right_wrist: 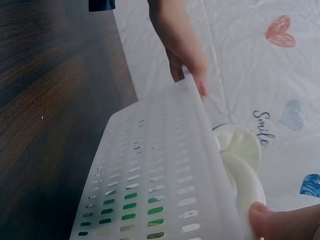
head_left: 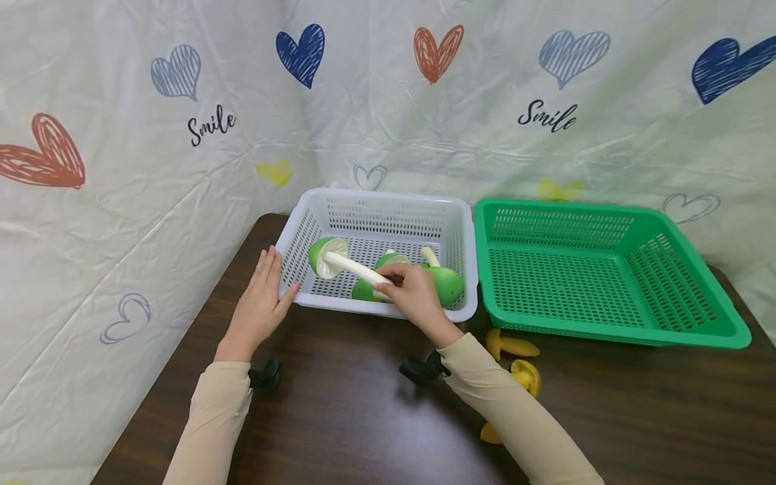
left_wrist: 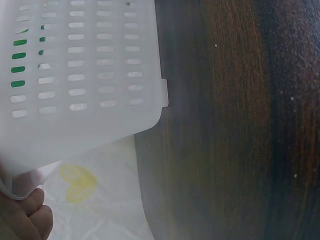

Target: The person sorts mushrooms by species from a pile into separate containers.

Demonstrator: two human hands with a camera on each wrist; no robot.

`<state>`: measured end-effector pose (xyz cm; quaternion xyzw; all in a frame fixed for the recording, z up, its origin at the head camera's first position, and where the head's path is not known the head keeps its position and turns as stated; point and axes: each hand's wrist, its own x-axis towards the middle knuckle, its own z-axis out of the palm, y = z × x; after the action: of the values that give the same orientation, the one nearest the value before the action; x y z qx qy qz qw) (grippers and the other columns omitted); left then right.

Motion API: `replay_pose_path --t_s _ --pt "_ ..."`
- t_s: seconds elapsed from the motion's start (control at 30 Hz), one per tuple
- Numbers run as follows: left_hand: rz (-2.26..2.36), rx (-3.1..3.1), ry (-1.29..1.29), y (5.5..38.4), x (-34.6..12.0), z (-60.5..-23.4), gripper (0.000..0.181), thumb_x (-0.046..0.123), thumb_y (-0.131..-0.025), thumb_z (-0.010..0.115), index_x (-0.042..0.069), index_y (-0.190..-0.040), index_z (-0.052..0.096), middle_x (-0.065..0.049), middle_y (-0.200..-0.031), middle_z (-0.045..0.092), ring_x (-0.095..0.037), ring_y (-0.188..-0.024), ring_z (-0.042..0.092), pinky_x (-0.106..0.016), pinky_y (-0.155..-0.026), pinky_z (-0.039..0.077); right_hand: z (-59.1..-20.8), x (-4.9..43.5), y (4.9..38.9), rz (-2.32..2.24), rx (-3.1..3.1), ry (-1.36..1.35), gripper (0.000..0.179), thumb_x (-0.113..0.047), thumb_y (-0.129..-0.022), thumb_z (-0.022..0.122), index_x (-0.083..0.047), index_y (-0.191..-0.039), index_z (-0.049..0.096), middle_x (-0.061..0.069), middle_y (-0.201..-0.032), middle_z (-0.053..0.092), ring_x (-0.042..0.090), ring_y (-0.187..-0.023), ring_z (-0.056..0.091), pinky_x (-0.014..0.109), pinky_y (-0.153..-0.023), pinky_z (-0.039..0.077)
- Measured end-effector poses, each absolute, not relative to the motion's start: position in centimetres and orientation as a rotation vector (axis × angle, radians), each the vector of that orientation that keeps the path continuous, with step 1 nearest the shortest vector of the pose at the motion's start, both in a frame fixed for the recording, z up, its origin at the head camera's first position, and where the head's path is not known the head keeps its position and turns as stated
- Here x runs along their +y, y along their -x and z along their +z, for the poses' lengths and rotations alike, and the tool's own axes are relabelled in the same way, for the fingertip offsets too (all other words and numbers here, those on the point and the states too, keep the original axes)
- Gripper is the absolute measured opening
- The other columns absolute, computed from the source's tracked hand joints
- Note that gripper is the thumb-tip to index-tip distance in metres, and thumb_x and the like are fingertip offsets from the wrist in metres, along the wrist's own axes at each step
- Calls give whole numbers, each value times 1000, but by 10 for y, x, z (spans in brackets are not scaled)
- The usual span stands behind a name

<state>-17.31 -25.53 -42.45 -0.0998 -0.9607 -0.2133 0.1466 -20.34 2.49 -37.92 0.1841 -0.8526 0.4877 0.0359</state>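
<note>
- From where I stand, the hands are apart: the right hand [head_left: 415,293] pinches the near end of a green-capped toy mushroom's stem [head_left: 360,269], its cap [head_left: 328,259] tilted over the left of the white basket [head_left: 345,304].
- The left hand [head_left: 257,310] holds that basket's left rim, thumb over it.
- Gripped so far from the cap, the stem could swivel or slip.
- It might also catch the other green mushrooms [head_left: 448,286] beneath.
- A careless right sleeve [head_left: 515,411] could nudge the yellow mushrooms [head_left: 526,377] lying near the green basket [head_left: 618,335].
- "Smile" appears twice on the backdrop sheet [head_left: 376,101], left and right; I can read no brand or label.
</note>
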Motion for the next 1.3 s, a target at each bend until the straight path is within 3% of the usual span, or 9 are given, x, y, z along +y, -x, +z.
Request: replay_pose_path --t_s 0.63,0.97,1.3 --pt "-605 -2794 271 170 -255 -425 72 32 -97 50 -12 -144 19 -24 -154 13 -35 -142 6 -51 -111 17 -386 14 218 1557 -2713 -481 16 -9 -81 74 -4 -96 74 6 -86 71 18 -77 65 31 -67 50" --pt "-605 -2789 273 172 -253 -424 71 31 -97 50 -12 -144 19 -24 -154 13 -36 -142 8 -51 -111 17 -384 15 221 1514 -2778 -540 19 -8 -82 73 -2 -100 74 8 -99 69 20 -85 62 31 -71 50" --pt "-604 -2799 264 172 -254 -422 72 33 -97 49 -11 -145 18 -23 -154 11 -36 -142 7 -51 -110 17 -380 15 218 1545 -2768 -566 23 -8 -81 74 -1 -103 72 9 -93 70 20 -85 67 29 -72 53"
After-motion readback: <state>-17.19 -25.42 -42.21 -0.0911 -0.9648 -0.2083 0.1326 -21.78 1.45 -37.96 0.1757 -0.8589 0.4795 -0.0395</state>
